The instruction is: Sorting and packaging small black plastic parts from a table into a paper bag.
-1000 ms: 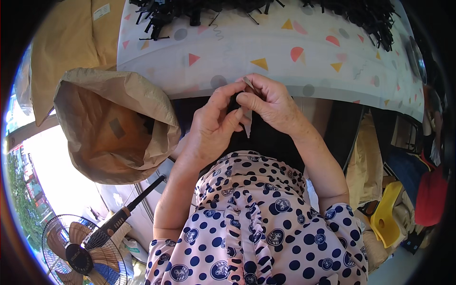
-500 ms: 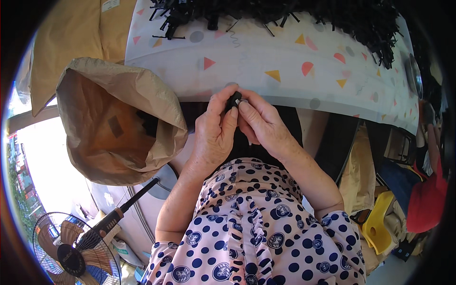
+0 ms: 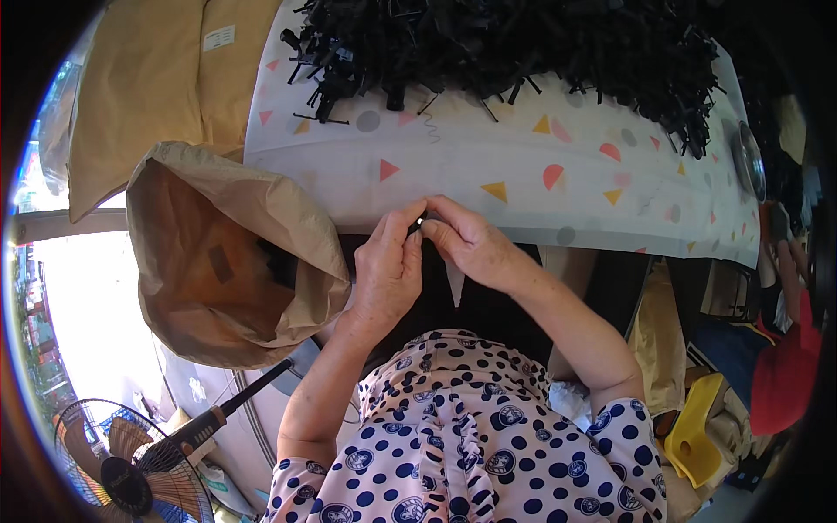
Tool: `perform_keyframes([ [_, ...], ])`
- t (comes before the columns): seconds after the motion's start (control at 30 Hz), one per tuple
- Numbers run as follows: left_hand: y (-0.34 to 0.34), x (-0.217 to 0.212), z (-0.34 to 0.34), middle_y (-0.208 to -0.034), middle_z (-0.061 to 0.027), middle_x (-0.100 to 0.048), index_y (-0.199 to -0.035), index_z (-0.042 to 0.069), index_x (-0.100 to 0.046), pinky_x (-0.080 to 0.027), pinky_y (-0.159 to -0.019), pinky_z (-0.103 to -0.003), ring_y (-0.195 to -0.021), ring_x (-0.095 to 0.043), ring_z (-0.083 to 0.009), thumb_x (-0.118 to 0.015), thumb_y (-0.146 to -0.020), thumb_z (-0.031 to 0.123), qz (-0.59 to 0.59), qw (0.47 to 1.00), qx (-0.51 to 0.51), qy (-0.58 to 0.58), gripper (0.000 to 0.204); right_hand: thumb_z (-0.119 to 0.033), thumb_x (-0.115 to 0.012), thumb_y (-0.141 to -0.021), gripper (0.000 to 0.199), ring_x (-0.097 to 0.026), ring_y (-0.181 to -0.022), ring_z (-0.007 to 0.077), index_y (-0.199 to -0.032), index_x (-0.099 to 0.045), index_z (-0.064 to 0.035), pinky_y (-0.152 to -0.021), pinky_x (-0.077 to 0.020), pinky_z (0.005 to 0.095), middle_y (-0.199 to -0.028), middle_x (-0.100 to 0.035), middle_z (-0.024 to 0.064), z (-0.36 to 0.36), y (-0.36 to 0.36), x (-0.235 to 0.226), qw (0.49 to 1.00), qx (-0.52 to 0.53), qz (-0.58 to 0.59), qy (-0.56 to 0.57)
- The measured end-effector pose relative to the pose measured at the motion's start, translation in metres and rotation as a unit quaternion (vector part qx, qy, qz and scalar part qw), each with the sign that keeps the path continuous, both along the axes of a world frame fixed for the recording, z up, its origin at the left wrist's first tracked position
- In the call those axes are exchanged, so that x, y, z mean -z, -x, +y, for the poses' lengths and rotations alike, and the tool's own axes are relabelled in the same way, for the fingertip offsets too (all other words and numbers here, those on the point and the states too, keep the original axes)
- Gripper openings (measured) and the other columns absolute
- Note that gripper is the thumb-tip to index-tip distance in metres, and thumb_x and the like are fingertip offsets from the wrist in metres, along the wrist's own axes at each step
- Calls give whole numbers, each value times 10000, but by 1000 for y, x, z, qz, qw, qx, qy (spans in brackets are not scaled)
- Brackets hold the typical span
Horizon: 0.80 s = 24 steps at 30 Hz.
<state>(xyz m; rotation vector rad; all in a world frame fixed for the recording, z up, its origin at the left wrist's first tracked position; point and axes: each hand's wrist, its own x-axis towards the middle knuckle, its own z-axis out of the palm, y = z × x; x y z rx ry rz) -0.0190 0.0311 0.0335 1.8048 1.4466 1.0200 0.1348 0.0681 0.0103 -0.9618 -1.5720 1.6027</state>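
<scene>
Both my hands meet just in front of the table's near edge, around a small black piece [image 3: 417, 224], perhaps plastic. Fingers cover most of it, so its exact kind is hidden. My left hand [image 3: 382, 266] pinches it between thumb and fingers from the left. From the right, the thumb and forefinger of my right hand [image 3: 475, 248] close on the same piece; a light spot shows beside the thumb tip. Beyond them, a large heap of black parts [image 3: 514, 52] with thin stems lies on the patterned white tablecloth [image 3: 436, 179].
An open brown paper sack [image 3: 205, 261] stands left of my left hand, with something black inside. More brown paper [image 3: 139, 105] lies behind it. A fan [image 3: 126, 484] is at lower left. A metal bowl [image 3: 750, 161] sits at the table's right; a yellow plastic object [image 3: 695, 436] is lower right.
The view has shifted, so the table and hands appear lower and more of the black heap shows. Both hands stay closed on the small black piece, with the fingers slightly rearranged around it.
</scene>
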Motion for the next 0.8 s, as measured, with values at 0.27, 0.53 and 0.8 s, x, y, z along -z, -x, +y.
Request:
perform_keyframes([
  [0.27,7,-13,-5,-917,-98,-585,-1202,88,-498,-533,-718,-304,-861,-621,-239,-465,-981,180,-543,764,-45,346,242,-130,-530,-893,277,-655,-717,321,-1150,-543,-30,-640,-513,404,-754,-663,146,110,-18,-42,837,72,-431,-329],
  [0.53,-3,1,-5,-868,-64,-555,-990,104,-541,-445,-580,-267,-722,-540,-176,-518,-967,264,-650,631,-46,421,163,-138,-531,-881,153,-650,-672,323,-970,-573,-20,-578,-502,408,-703,-650,143,114,-22,-22,738,72,-541,-396],
  [0.8,-43,-5,24,-1033,-70,-576,-1325,31,-430,-400,-512,-182,-676,-560,-83,-602,-926,203,-438,871,-79,206,468,-99,-566,-915,112,-426,-571,66,-976,-585,-7,-533,-398,236,-637,-504,9,42,-39,-20,980,86,-162,-78],
])
